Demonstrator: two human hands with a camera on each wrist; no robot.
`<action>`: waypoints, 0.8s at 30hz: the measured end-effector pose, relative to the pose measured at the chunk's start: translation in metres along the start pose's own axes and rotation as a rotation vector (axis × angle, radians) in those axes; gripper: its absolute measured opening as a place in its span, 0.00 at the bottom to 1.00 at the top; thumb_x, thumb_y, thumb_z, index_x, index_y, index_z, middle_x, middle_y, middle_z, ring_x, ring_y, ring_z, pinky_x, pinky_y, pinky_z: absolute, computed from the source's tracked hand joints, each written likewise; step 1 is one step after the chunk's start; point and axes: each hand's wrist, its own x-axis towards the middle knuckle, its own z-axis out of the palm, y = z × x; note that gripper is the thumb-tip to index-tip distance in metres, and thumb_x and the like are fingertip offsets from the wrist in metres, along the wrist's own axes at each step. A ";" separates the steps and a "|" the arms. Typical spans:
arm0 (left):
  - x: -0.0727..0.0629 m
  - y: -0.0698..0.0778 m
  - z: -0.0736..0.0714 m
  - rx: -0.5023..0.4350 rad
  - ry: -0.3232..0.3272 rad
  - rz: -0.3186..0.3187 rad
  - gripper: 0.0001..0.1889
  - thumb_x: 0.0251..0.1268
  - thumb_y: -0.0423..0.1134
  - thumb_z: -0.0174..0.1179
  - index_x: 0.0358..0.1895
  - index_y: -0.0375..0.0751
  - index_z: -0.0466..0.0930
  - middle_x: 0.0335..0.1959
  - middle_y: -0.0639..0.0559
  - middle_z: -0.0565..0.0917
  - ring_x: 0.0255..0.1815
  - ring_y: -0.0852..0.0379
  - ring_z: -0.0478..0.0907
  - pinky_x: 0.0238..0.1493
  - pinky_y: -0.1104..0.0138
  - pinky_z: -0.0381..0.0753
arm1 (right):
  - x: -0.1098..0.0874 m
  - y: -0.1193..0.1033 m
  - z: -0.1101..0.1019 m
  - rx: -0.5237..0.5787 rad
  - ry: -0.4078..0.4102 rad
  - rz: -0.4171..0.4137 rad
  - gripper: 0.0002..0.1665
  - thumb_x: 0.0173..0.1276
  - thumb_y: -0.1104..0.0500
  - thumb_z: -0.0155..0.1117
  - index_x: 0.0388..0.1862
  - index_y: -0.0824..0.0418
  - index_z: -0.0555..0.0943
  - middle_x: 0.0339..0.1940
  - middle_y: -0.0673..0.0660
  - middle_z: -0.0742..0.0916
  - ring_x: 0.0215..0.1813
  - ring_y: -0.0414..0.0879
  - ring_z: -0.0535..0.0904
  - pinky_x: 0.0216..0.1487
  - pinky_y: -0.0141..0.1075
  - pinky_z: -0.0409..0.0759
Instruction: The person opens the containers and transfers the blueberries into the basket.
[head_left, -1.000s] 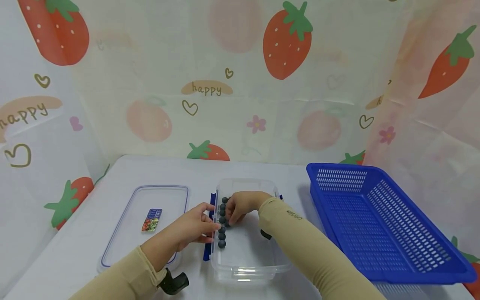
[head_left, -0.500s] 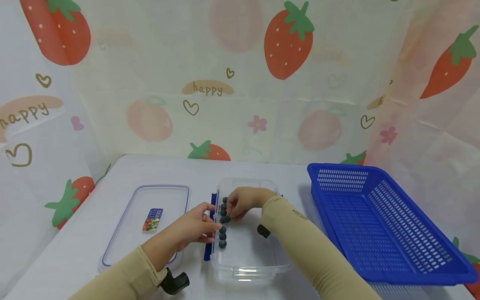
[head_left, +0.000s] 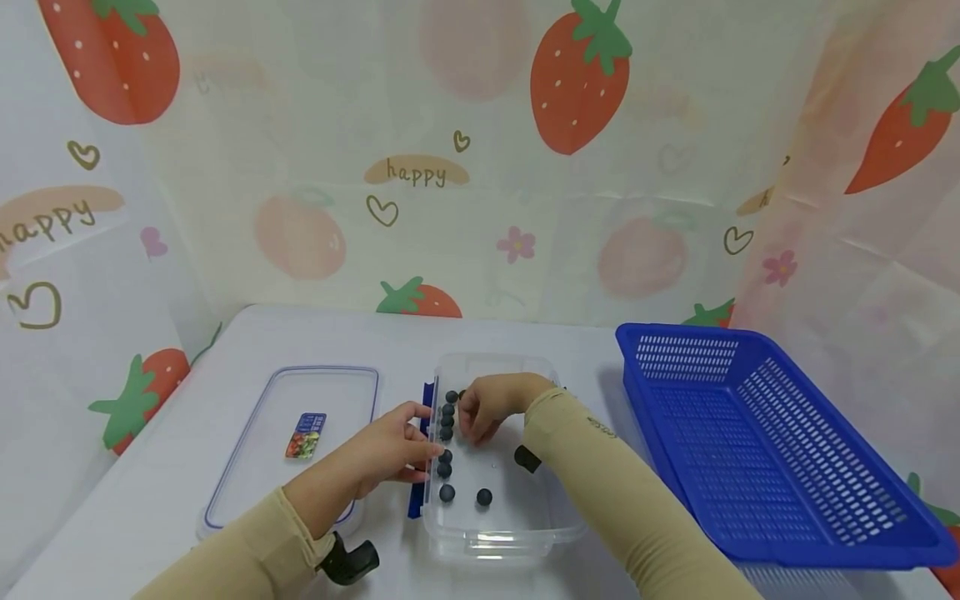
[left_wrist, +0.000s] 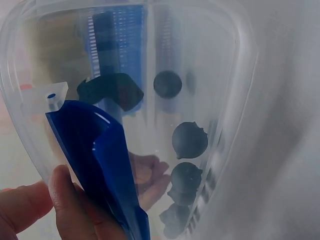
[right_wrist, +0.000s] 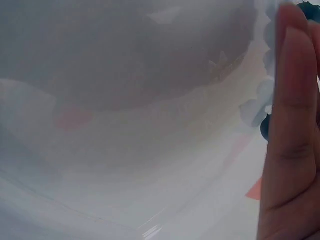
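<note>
Several dark blueberries form a broken row along the left wall of a clear plastic container. One stray blueberry lies on the container floor toward the front. My left hand holds the container's left side beside its blue latch flap, thumb over the rim. Inside the container, my right hand points its fingers downward, just right of the row. Another blueberry shows behind that hand. Whether anything sits between the right fingertips is hidden. The right wrist view shows a finger close to the berries.
Left of the container lies a clear lid with a blue seal and a printed label. A large blue perforated basket stands on the right. Strawberry-printed sheeting surrounds the white table.
A blueberry that was by the right fingertips is gone from there, and one now lies apart near the container's front. The right hand has shifted slightly right; the left hand keeps its place.
</note>
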 end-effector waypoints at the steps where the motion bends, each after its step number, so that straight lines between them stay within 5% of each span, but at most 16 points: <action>1: 0.000 0.000 0.000 0.000 0.001 0.000 0.30 0.59 0.35 0.60 0.63 0.44 0.58 0.35 0.42 0.76 0.30 0.53 0.77 0.34 0.64 0.82 | 0.000 0.000 -0.001 -0.011 0.020 -0.008 0.06 0.55 0.70 0.65 0.25 0.61 0.81 0.28 0.55 0.83 0.31 0.42 0.79 0.38 0.34 0.81; 6: 0.000 -0.001 0.000 0.000 -0.003 0.006 0.31 0.58 0.35 0.61 0.64 0.43 0.58 0.36 0.41 0.77 0.30 0.53 0.78 0.34 0.64 0.82 | 0.003 0.000 -0.005 -0.040 0.210 -0.047 0.05 0.56 0.69 0.64 0.32 0.62 0.80 0.28 0.54 0.81 0.31 0.42 0.78 0.36 0.32 0.81; 9: 0.001 -0.001 0.000 0.000 -0.005 0.011 0.31 0.58 0.36 0.61 0.63 0.43 0.58 0.36 0.40 0.77 0.30 0.53 0.78 0.34 0.64 0.82 | 0.004 0.000 -0.007 -0.079 0.276 -0.045 0.13 0.57 0.67 0.65 0.42 0.61 0.80 0.28 0.53 0.82 0.31 0.42 0.79 0.37 0.31 0.80; 15: 0.001 -0.001 0.000 0.008 -0.011 0.011 0.31 0.58 0.36 0.61 0.64 0.43 0.58 0.36 0.40 0.77 0.30 0.53 0.78 0.35 0.64 0.82 | 0.004 0.001 -0.007 -0.141 0.283 0.011 0.24 0.59 0.65 0.64 0.56 0.58 0.75 0.28 0.52 0.83 0.31 0.41 0.80 0.39 0.32 0.79; 24: 0.001 -0.001 0.000 0.004 -0.011 0.012 0.31 0.59 0.35 0.60 0.64 0.43 0.57 0.36 0.40 0.77 0.29 0.53 0.77 0.34 0.64 0.82 | 0.006 0.003 -0.005 -0.165 0.302 0.109 0.21 0.58 0.65 0.65 0.52 0.57 0.76 0.30 0.54 0.81 0.30 0.42 0.79 0.36 0.31 0.79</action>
